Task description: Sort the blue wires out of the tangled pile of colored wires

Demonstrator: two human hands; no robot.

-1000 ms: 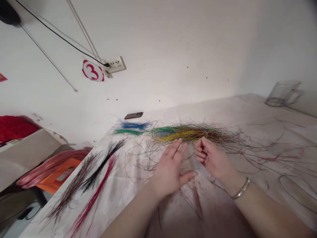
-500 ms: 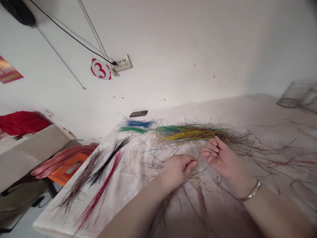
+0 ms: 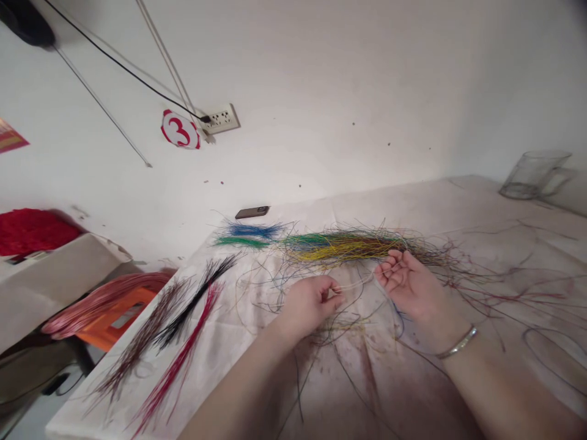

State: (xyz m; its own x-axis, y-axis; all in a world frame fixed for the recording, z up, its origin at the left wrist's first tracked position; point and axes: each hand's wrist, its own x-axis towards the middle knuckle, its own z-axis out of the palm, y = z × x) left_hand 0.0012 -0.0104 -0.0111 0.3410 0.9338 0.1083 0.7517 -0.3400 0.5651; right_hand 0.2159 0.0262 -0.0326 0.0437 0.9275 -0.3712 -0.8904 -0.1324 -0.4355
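Observation:
Between my hands stretch a few thin pale wires (image 3: 355, 285). My left hand (image 3: 312, 302) is closed in a pinch on their left end. With curled fingers turned upward, my right hand (image 3: 406, 284) grips the other end. Just beyond lies a large pile of multicoloured wires (image 3: 339, 245), with yellow, green, blue and brown strands. Loose wires (image 3: 339, 327) are scattered on the cloth under and around both hands.
Sorted bundles lie leftward: blue wires (image 3: 254, 230), green wires (image 3: 241, 242), black wires (image 3: 197, 302), red wires (image 3: 183, 360) and brown wires (image 3: 137, 345). A phone (image 3: 252, 212) rests near the wall. A glass mug (image 3: 527, 177) stands far right. An orange stool (image 3: 114, 321) holds pink wire.
My left hand has moved left, away from my right hand, and pale wires now show between them. The right hand's fingers have turned slightly more upward. The view has shifted a little.

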